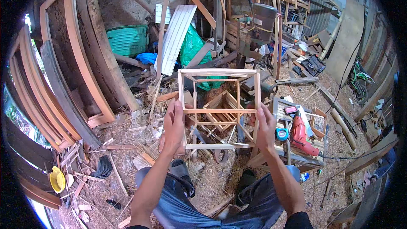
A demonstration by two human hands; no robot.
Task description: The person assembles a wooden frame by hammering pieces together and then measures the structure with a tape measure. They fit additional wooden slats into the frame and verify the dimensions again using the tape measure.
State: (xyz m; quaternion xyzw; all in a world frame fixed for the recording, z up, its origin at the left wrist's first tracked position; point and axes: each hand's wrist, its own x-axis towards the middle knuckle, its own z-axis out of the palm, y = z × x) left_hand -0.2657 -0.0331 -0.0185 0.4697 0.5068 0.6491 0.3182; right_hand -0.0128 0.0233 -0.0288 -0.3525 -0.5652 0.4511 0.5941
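A light wooden box-shaped frame (220, 111) made of thin strips is held up in front of my knees. My left hand (174, 122) is closed on its left upright, and my right hand (266, 124) grips the right upright at about the same height. Some fingers of both hands are hidden behind the wood. Through the frame's openings a small slatted wooden crate (223, 105) shows on the ground. To the right of my right hand, a red power drill (300, 133) and a blue tape measure (281, 134) lie on a low wooden stand.
Wood shavings and offcuts litter the ground. Tall wooden frames (76, 46) lean at the left, near a yellow bowl (57, 180). A green plastic bag (191, 46) and a white panel (179, 38) are behind. The drill's cord (356, 158) runs off to the right.
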